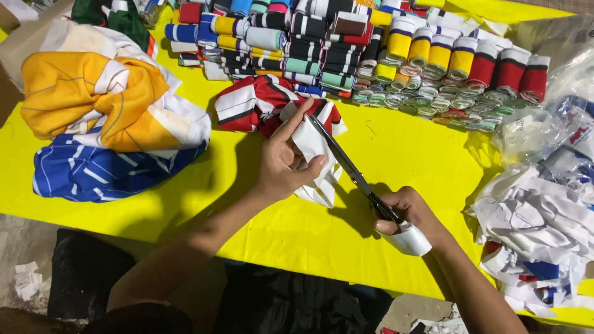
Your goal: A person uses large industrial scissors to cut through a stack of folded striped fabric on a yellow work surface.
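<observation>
near the middle of the yellow desk (402, 154), my left hand (281, 164) is closed on a white strip of cloth (312, 148), thumb and fingers pinching it, forefinger pointing up toward the far edge. the strip runs on into a red, white and black striped piece of cloth (253, 102) lying just behind it. my right hand (411, 213) grips the handles of the scissors (349, 167), closer to the near edge, with a white wrap round my thumb; the blades lie against the strip. rows of rolled striped bands (383, 52) line the far edge. a heap of orange, white and blue cloth (105, 117) sits toward the left edge, and white cloth scraps (538, 229) pile up at the right edge.
</observation>
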